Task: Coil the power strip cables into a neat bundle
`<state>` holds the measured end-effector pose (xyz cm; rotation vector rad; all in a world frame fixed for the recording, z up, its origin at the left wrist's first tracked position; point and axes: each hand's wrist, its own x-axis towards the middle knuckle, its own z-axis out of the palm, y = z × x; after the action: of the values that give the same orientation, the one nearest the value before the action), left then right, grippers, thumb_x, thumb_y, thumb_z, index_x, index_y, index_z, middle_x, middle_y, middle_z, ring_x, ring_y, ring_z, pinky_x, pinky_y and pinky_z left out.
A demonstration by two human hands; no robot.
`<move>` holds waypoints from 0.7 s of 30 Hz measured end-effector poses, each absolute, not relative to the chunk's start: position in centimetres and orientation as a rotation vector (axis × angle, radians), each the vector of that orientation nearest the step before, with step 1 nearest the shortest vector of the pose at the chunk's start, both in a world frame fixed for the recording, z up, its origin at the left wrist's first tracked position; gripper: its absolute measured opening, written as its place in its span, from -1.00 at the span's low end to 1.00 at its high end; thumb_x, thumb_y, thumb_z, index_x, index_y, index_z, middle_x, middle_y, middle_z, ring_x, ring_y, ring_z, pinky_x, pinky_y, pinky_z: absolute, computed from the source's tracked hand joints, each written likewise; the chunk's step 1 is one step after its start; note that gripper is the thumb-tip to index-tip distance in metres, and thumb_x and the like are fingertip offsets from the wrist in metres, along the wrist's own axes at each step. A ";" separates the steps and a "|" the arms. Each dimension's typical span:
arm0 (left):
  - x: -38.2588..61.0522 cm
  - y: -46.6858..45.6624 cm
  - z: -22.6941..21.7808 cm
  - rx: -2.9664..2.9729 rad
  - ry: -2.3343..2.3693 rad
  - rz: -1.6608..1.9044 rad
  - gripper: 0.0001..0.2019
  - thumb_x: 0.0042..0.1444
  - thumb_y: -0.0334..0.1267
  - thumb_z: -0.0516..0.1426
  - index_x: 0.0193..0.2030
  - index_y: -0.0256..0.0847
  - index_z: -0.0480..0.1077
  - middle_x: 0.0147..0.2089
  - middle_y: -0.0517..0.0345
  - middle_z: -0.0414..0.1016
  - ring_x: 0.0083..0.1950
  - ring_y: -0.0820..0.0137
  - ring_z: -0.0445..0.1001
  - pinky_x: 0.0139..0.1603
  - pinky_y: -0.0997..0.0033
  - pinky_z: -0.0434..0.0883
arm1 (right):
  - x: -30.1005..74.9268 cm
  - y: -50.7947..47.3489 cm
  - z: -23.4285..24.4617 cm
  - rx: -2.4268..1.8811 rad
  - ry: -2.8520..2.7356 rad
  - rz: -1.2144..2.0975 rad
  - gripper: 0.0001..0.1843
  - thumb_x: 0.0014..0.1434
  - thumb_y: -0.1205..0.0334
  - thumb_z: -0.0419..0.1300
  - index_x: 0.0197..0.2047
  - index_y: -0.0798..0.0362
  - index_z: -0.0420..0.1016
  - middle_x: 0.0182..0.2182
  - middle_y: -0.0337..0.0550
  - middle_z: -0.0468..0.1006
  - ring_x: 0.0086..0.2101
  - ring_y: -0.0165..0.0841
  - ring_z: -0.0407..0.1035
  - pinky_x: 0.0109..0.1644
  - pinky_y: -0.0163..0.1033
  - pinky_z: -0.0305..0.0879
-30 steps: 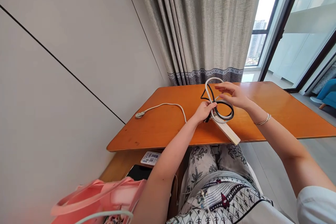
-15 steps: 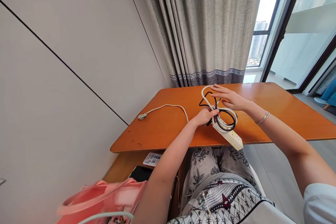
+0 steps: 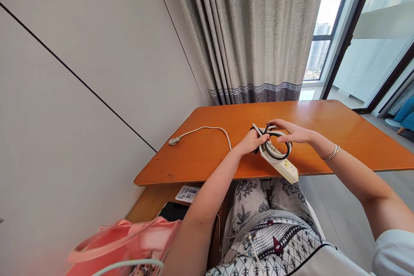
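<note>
A white power strip [image 3: 283, 166] is held over the near edge of the orange table [image 3: 339, 133], slanting down to the right. White and black cables [image 3: 273, 148] are coiled in loops on top of it. My left hand [image 3: 253, 141] is closed around the strip's left end and the cables. Fingers of my right hand [image 3: 291, 133] press a loop of cable down onto the coil. The white cord [image 3: 207, 129] trails left across the table and ends in a plug [image 3: 174, 141].
A grey curtain [image 3: 252, 30] hangs behind the table, with a window and glass door to the right. A lower shelf at the left holds a phone [image 3: 173, 212] and a small card [image 3: 186, 194]. A pink bag [image 3: 126, 246] sits at the bottom left.
The tall loop of white and black cable that my right hand held up has been folded down onto the coil. My right hand has dropped lower, toward the strip.
</note>
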<state>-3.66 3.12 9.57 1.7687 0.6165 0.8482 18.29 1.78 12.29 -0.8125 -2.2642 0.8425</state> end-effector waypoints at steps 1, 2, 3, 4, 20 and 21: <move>-3.6 3.2 9.6 1.790 0.623 0.841 -0.56 -0.07 0.14 0.25 -0.48 -0.28 0.37 -0.53 0.21 0.34 -0.51 0.50 0.27 -0.47 0.51 0.25 | 18.3 1.4 12.5 -0.868 -2.270 0.828 -0.29 0.12 -0.08 0.28 0.24 0.11 0.31 0.16 0.11 0.44 0.10 -0.14 0.39 0.20 0.01 0.30; -3.6 3.3 9.7 1.809 0.628 0.836 -0.58 -0.08 0.10 0.25 -0.47 -0.28 0.37 -0.53 0.21 0.34 -0.50 0.50 0.27 -0.47 0.50 0.25 | 18.2 1.0 12.8 -0.937 -2.273 0.780 -0.35 0.13 -0.03 0.28 0.21 0.10 0.35 0.10 0.08 0.49 0.03 -0.17 0.42 0.13 -0.03 0.34; -3.5 3.3 9.8 1.823 0.631 0.835 -0.61 -0.09 0.07 0.25 -0.47 -0.28 0.37 -0.52 0.22 0.34 -0.49 0.50 0.28 -0.46 0.50 0.26 | 18.1 0.6 13.0 -1.009 -2.277 0.706 -0.44 0.15 0.01 0.26 0.16 0.09 0.39 0.02 0.04 0.54 -0.05 -0.19 0.45 0.05 -0.07 0.37; -3.5 3.4 9.8 1.830 0.632 0.841 -0.63 -0.10 0.05 0.26 -0.46 -0.27 0.37 -0.51 0.23 0.35 -0.48 0.50 0.29 -0.44 0.50 0.27 | 18.0 0.2 13.2 -1.076 -2.283 0.615 -0.53 0.18 0.04 0.23 0.09 0.09 0.45 -0.07 0.01 0.58 -0.13 -0.22 0.46 -0.03 -0.11 0.38; -3.7 3.1 11.8 2.006 0.896 0.698 -0.76 -0.14 -0.11 0.20 -0.42 -0.25 0.38 -0.50 0.25 0.38 -0.46 0.46 0.33 -0.42 0.46 0.28 | 16.8 -1.1 12.6 -1.170 -1.947 0.417 -0.30 0.16 0.07 0.19 0.31 0.12 0.16 -0.57 -0.37 0.41 -0.58 -0.43 0.20 -0.42 -0.31 0.09; -3.6 3.1 11.7 2.026 0.920 0.699 -0.78 -0.14 -0.12 0.20 -0.42 -0.25 0.39 -0.50 0.25 0.39 -0.46 0.45 0.34 -0.42 0.46 0.28 | 16.7 -1.2 12.6 -1.171 -1.910 0.425 -0.28 0.14 0.08 0.21 0.31 0.11 0.15 -0.59 -0.40 0.37 -0.58 -0.44 0.18 -0.43 -0.32 0.07</move>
<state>-3.58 3.06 11.71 2.0262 0.9202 0.6992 16.70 -1.20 12.57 -1.1706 -1.9103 0.4252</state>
